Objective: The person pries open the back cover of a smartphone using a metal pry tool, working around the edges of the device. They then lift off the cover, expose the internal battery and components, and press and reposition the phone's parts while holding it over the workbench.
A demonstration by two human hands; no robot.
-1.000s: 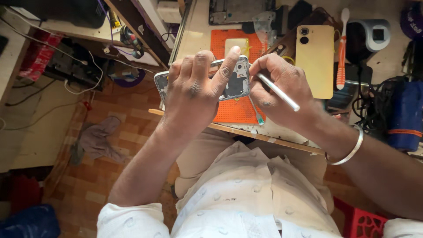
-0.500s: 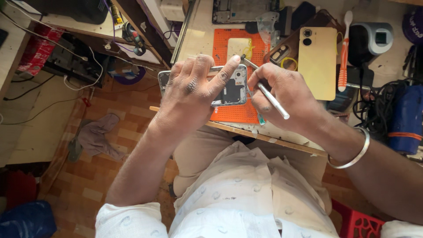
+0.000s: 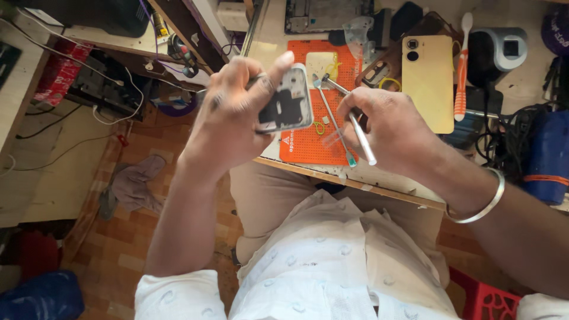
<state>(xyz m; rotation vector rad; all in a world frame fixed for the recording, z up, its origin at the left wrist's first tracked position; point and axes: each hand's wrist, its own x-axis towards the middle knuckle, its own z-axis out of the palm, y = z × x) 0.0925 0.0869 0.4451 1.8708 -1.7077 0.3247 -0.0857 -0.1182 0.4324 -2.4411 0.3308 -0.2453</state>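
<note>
My left hand (image 3: 237, 115) grips an opened phone body (image 3: 285, 101), grey framed with dark insides, tilted above the bench's front edge. My right hand (image 3: 388, 127) holds a thin silver tool (image 3: 349, 115) like a pen; its tip now points up-left, clear of the phone. A second thin tool (image 3: 333, 124) with a green end lies on the orange work mat (image 3: 305, 139) just below both hands. A metal bangle (image 3: 483, 201) circles my right wrist.
A yellow phone back cover (image 3: 428, 80) lies right of the mat, with an orange-and-white brush (image 3: 461, 71) beside it. Another stripped phone frame (image 3: 323, 15) sits at the back. Cables and a blue bag (image 3: 545, 154) crowd the right. Tiled floor with a rag (image 3: 133, 186) lies left.
My left hand has turned the phone body more upright and lifted it slightly. My right hand has drawn the silver tool away from the phone toward the right.
</note>
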